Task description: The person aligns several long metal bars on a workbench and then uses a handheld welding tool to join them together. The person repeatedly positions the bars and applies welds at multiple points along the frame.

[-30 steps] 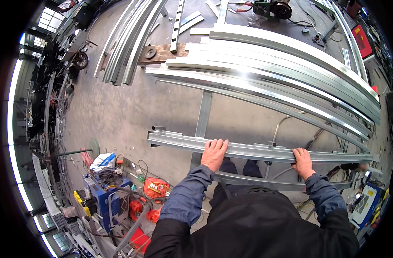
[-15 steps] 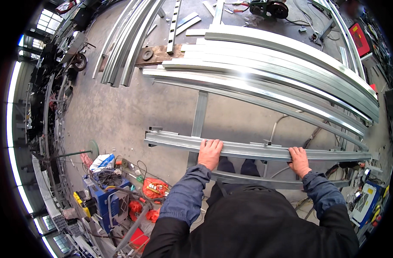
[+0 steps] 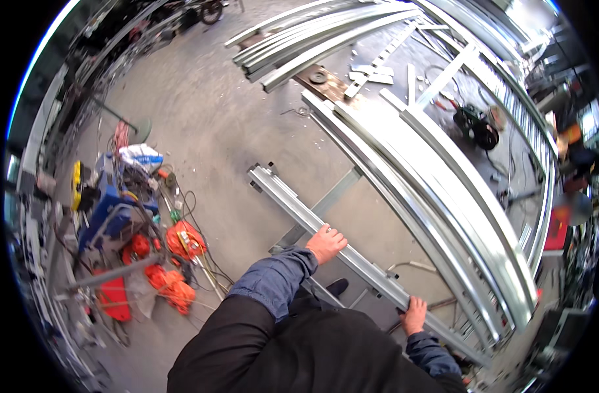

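A long silvery metal beam slants in front of me from the middle of the view down to the lower right. My left hand has its fingers curled over the beam's top edge. Farther along the same beam, to the right, my right hand grips it too, with its thumb side hidden below. Small dark fittings show at the beam's far left end. A flat metal crossbar runs from beside the beam toward a stack of shiny metal profiles beyond it.
A second bundle of profiles lies at the far side, near a wooden board. To the left stand a blue machine, orange bags and tangled cables. A dark wheeled machine sits behind the stack. My shoe shows below the beam.
The view has turned, so the beam and stack now slant down to the right instead of lying nearly level. Both hands stay on the beam at about the same spots.
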